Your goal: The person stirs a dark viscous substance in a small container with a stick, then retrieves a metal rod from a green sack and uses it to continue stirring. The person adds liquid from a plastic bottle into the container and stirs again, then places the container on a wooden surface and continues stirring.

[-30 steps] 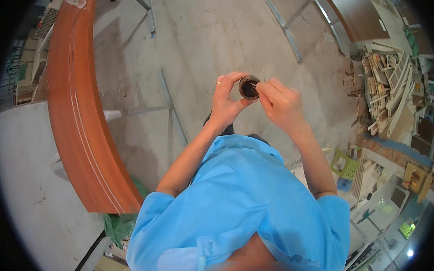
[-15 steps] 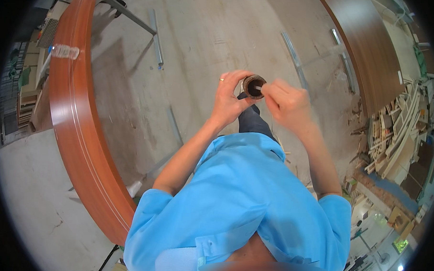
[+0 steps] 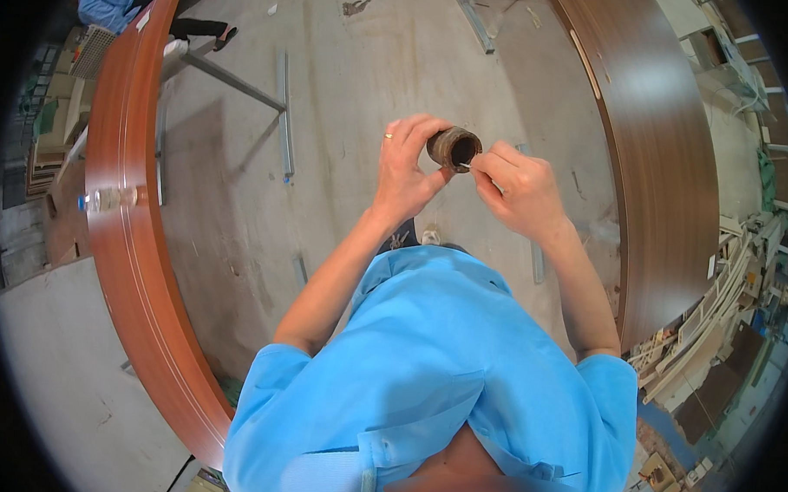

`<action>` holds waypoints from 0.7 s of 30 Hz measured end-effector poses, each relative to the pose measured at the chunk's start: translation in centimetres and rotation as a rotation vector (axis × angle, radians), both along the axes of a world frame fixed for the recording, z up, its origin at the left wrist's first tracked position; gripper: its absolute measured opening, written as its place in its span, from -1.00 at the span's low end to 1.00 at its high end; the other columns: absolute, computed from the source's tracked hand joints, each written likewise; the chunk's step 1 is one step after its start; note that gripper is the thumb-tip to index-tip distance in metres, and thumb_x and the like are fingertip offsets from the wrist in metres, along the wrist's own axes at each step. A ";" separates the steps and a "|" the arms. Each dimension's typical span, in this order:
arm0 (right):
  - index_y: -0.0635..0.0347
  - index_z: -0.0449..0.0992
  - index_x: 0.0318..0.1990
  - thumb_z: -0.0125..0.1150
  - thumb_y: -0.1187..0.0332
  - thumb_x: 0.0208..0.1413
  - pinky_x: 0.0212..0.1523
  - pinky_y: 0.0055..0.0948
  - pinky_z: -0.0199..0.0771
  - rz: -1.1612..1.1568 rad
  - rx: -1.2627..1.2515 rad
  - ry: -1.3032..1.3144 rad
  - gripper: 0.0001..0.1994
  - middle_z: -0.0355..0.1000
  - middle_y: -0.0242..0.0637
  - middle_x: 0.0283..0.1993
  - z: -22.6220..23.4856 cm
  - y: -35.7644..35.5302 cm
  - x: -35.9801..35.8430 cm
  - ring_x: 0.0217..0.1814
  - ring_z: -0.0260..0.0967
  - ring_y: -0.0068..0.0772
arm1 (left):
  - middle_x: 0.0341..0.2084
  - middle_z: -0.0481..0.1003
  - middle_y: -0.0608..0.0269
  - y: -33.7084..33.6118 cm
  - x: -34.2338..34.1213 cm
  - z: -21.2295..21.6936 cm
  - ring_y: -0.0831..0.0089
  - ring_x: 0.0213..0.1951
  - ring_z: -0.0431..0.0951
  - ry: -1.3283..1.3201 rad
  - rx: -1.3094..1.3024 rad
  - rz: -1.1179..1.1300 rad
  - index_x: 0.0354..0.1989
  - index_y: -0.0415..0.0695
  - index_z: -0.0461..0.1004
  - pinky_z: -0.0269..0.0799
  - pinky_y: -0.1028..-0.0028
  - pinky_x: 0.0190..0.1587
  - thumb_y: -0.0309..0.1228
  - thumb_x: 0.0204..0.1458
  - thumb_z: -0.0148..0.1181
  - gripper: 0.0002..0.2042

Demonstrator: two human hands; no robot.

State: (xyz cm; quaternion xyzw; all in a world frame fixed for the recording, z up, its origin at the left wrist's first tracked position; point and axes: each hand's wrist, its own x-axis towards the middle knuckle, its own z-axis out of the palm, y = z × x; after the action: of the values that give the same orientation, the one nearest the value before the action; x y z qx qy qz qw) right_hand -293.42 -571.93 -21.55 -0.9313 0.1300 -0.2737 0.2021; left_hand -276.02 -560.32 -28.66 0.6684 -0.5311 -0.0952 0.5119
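Observation:
My left hand (image 3: 407, 164) grips a small dark brown roll (image 3: 453, 147), holding it up in front of my chest with its hollow core facing me. A ring shows on one finger of that hand. My right hand (image 3: 521, 191) is right beside the roll, its thumb and forefinger pinched on the thin pale free end of the strip (image 3: 463, 167) at the roll's rim. Both forearms rise from my light blue shirt.
A long reddish-brown wooden panel (image 3: 121, 236) curves along the left, with a clear bottle (image 3: 109, 199) lying on it. A darker brown panel (image 3: 662, 151) runs along the right. Metal rails (image 3: 285, 112) lie on the concrete floor. Stacked wood offcuts (image 3: 713, 318) crowd the right edge.
My view has swung, so the dark panel on the right has come in and the reddish panel has shifted. Both hands stay together on the roll at chest height.

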 end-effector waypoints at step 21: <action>0.16 0.63 -0.29 0.44 0.32 0.16 -0.47 -0.14 0.50 -0.276 0.156 -0.008 -0.86 0.51 -0.24 -0.33 -5.2 -39.2 32.8 -0.47 0.51 -0.10 | 0.08 0.55 0.20 -40.8 33.9 -2.0 0.11 0.20 0.44 0.049 0.231 -0.155 0.13 -0.08 0.56 0.36 0.16 0.30 -0.43 -0.17 0.61 -0.41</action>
State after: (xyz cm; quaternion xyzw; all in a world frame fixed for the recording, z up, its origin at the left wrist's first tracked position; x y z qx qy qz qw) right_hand -260.59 -611.16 -26.75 -0.8850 0.2767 -0.2918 0.2348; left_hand -242.14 -601.12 -30.68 0.6773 -0.5539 -0.2113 0.4356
